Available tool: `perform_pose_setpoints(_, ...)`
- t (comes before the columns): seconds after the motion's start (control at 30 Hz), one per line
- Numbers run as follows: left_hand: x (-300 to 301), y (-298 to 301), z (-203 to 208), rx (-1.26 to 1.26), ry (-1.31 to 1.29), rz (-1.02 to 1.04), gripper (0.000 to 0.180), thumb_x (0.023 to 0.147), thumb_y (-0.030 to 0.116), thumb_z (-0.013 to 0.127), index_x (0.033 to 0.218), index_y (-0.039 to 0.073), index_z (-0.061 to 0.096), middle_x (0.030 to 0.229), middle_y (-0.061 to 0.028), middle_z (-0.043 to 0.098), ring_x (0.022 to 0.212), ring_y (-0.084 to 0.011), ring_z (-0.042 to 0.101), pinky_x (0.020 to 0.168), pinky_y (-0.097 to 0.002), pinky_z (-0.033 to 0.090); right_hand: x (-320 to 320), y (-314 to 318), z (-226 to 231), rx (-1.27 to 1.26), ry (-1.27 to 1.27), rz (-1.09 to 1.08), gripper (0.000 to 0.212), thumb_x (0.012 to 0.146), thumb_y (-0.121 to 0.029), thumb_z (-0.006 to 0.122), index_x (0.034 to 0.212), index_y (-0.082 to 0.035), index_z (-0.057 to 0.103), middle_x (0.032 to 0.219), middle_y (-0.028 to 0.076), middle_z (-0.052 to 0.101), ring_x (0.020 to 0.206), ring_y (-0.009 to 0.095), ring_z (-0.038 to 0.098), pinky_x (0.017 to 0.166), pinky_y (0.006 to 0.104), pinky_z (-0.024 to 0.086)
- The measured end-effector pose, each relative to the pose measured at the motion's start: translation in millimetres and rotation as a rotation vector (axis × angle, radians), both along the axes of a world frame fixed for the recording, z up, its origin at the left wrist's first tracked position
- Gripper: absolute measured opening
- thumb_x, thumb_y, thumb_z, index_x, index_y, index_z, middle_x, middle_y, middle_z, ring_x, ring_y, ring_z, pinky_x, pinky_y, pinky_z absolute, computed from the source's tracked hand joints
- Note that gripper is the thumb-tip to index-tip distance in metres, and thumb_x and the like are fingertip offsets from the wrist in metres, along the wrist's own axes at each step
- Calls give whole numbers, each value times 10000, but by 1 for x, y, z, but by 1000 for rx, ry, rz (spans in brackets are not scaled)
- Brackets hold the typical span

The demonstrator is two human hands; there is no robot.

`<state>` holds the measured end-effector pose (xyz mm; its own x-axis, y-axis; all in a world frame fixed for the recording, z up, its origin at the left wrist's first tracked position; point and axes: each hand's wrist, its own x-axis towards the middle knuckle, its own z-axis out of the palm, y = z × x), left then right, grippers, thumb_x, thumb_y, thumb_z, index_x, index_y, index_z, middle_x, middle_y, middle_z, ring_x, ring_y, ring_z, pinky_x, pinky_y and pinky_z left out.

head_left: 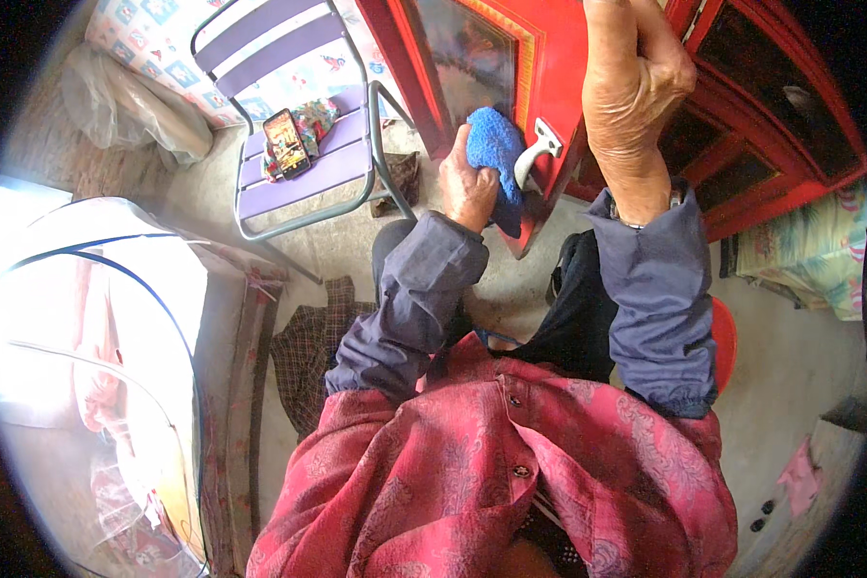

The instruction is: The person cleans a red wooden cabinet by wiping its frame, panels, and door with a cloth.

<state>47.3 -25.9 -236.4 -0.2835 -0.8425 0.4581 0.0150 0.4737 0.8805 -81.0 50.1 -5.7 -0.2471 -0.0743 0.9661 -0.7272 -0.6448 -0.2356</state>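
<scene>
In my left hand (468, 192) is a bunched blue cloth (493, 144), held against the red door (561, 72) beside its glass panel. The fingers are wrapped in the cloth and partly hidden by it. A pale metal door handle (539, 152) sticks out just right of the cloth. Higher up, my right hand (636, 72) is closed at the edge of the same door; its fingertips are hidden and cut off by the picture's top edge. The door stands swung open, with its lower corner pointing toward me.
A purple slatted metal chair (294, 198) at the left carries a phone (286, 144) and a flowered cloth (320, 123). Checked fabric (308, 349) lies on the floor. Red cabinet panels (780, 178) stand at the right. Behind my right sleeve shows a red round thing (725, 342).
</scene>
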Motion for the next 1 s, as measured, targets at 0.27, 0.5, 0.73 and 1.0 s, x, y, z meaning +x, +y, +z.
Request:
perform_pose_setpoints(0.27,7,15,-34,135,-231,-12,506,818,-33,467,1313,-16,569,1044,-154,712,929,-212,677,852,-331,523,0,-2,0,12,-12,-29,330,1034,-242,566,947,47,701,992,168,726,936,240,689,869,358,523)
perform_pose_setpoints(0.5,18,2,-134,113,-616,-102,422,793,107,600,1205,20,628,993,-276,698,910,-446,685,810,-503,534,-1,-2,1,-17,23,20,318,1028,-246,583,962,43,699,1000,175,724,947,250,688,877,362,523)
perform_pose_setpoints(0.73,38,-29,-147,245,-371,27,229,816,93,561,930,-52,696,796,-249,709,740,-342,717,665,-444,539,31,2,10,20,-25,163,313,1018,-256,614,969,45,687,1028,188,713,961,251,680,884,363,518)
perform_pose_setpoints(1.0,3,-65,11,186,132,-112,310,864,5,506,1146,5,634,888,-182,709,825,-316,688,774,-413,543,10,-4,-3,-20,1,66,334,1019,-271,612,964,50,685,1012,182,716,951,252,682,869,361,521)
